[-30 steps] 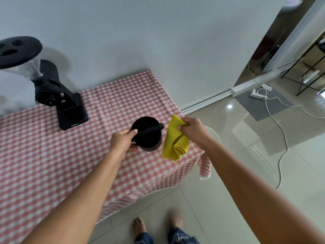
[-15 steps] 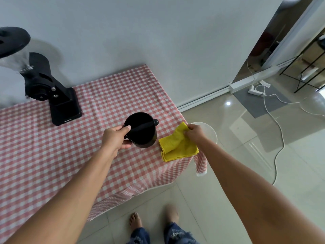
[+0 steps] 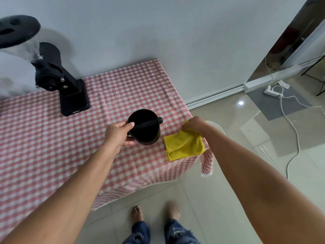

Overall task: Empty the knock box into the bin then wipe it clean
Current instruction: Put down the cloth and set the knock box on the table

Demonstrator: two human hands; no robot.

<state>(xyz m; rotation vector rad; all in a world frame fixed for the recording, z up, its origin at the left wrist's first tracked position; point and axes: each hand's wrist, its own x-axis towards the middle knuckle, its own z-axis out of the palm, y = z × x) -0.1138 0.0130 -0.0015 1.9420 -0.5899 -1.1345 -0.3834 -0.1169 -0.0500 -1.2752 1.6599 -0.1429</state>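
The black round knock box [image 3: 146,136] with a bar across its mouth stands upright on the red-checked tablecloth [image 3: 52,147]. My left hand [image 3: 119,133] grips its left rim and side. A folded yellow cloth [image 3: 184,147] lies flat on the table corner just right of the box. My right hand [image 3: 193,124] pinches the cloth's far edge. A white round bin [image 3: 219,128] on the floor shows partly behind my right wrist; its inside is hidden.
A black coffee grinder [image 3: 58,80] with a clear hopper stands at the table's back left against the wall. A white power strip [image 3: 273,91] and its cable trail across the tiled floor at right. My bare feet are below the table edge.
My right hand lowered the yellow cloth from hanging in the air onto the table corner. The knock box came down to the tablecloth, my left hand staying on it.
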